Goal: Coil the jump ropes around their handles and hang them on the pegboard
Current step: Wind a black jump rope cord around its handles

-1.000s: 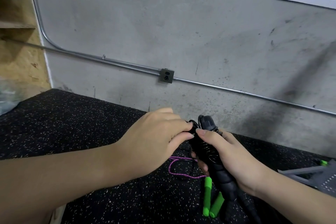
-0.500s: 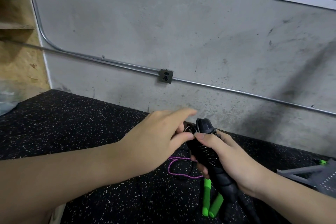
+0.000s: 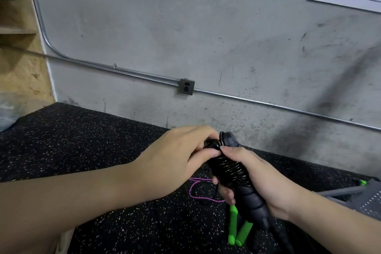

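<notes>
My right hand (image 3: 255, 177) grips the black jump rope handles (image 3: 250, 200), held upright above the speckled black mat (image 3: 82, 150). Black rope (image 3: 228, 168) is coiled tightly around the upper part of the handles. My left hand (image 3: 179, 159) pinches the loose end of the rope at the top of the coil, next to the handle caps (image 3: 228, 139). A second rope with green handles (image 3: 237, 231) and a purple cord (image 3: 198, 189) lies on the mat beneath my hands.
A concrete wall (image 3: 206, 37) with a metal conduit and an outlet box (image 3: 187, 86) rises behind the mat. A grey perforated panel (image 3: 369, 200) lies at the right edge. Wooden shelving (image 3: 18, 47) stands at the left.
My left hand's fingers, stretched over the handle tops half a second ago, have curled back down onto the rope end at the top of the coil. My right hand keeps its grip.
</notes>
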Available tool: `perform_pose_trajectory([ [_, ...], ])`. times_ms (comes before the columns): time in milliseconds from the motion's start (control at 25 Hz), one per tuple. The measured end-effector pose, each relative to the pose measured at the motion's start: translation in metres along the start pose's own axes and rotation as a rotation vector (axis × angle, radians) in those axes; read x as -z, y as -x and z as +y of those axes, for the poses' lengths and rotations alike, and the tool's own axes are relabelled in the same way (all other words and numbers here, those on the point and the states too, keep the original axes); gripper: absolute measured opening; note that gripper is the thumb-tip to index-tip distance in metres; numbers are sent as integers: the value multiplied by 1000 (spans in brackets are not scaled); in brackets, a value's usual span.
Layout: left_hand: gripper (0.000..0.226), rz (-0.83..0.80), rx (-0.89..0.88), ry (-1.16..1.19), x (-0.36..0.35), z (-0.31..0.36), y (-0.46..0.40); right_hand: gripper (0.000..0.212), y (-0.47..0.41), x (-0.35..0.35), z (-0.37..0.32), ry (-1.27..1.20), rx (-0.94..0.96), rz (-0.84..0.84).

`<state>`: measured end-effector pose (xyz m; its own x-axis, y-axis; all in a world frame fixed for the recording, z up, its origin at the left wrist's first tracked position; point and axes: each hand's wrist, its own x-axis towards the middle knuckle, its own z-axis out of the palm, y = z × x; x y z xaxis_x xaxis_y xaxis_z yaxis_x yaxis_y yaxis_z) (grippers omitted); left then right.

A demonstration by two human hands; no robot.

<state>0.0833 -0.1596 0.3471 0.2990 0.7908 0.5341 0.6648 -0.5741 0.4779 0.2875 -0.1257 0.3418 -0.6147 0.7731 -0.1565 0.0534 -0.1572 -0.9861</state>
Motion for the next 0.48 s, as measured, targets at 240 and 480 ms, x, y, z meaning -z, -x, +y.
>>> perform_pose_trajectory([
  [240, 15, 46, 2, 23, 3, 2, 0, 49, -3, 2, -2, -80, -98, -84],
  [480, 11, -101, 249, 360, 4, 6, -2, 40, -4, 4, 0, -64, -141, -153],
])
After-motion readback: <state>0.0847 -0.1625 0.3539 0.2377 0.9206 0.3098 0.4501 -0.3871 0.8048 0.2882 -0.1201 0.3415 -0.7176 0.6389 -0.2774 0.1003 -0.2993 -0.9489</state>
